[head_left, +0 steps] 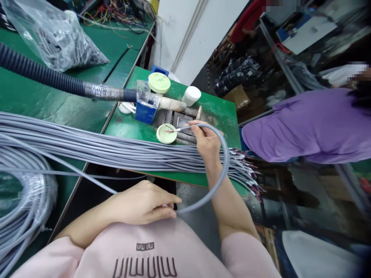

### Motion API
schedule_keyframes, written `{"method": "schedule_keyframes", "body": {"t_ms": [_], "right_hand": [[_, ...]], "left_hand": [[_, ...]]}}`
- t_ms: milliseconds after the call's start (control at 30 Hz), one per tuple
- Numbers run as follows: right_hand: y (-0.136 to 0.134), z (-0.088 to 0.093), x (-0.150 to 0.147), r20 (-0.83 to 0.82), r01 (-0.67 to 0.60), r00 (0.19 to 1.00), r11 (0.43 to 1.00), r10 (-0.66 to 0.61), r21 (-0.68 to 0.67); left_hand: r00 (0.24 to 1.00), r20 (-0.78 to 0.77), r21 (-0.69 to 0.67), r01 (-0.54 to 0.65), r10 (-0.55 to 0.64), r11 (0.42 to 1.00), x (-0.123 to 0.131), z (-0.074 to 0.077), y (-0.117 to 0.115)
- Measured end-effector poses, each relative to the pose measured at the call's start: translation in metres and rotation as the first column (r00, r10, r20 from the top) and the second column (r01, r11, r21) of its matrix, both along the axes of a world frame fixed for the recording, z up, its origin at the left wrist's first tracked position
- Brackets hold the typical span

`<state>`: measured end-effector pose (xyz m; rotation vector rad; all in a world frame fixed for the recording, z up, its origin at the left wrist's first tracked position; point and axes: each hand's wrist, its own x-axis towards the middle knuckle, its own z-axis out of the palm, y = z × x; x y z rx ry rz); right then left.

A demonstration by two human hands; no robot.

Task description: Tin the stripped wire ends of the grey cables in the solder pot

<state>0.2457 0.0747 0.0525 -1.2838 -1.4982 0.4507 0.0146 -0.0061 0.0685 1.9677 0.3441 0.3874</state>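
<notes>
Take the pale green dish (163, 139) as the centre of our clock. Over it, here are the splayed bare cores (170, 131) of our grey cable (225, 158); whether they touch whatever is inside, we can't tell. At three o'clock, our right hand (207, 141) has thumb and fingers pinched firmly together on the cable just behind its stripped end. From there the cable bows out and sweeps down towards six o'clock, meeting the fingertips of our left hand (146, 202). Those fingers sit close to the thumb, but whether they clamp the cable or merely steady it, we can't tell.

Now, the risks as we judge them. That loop looks springy: loosen the right pinch and the end could whip off the dish. The cores are fanned out, so a careless dip could bend one against the rim. Press down on the edge and the dish might tip onto the cable bundle (124, 152) running just below it, from nine o'clock towards four. The hose nozzle (174, 104) sits near one o'clock, with a metal block (185, 122) at two; a hasty lift could snag the strands on either.
</notes>
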Motion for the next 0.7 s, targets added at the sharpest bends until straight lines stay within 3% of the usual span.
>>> {"method": "schedule_keyframes", "body": {"t_ms": [267, 700], "right_hand": [[0.018, -0.012, -0.011, 0.067, -0.015, 0.998, 0.996, 0.021, -0.083], [0.020, -0.009, -0.011, 0.172, 0.020, 0.985, 0.997, -0.008, -0.071]], "left_hand": [[0.989, 0.144, -0.091, -0.027, 0.039, 0.996, -0.006, -0.002, 0.004], [0.998, 0.058, -0.012, -0.002, 0.003, 1.000, -0.009, -0.003, 0.007]]}}
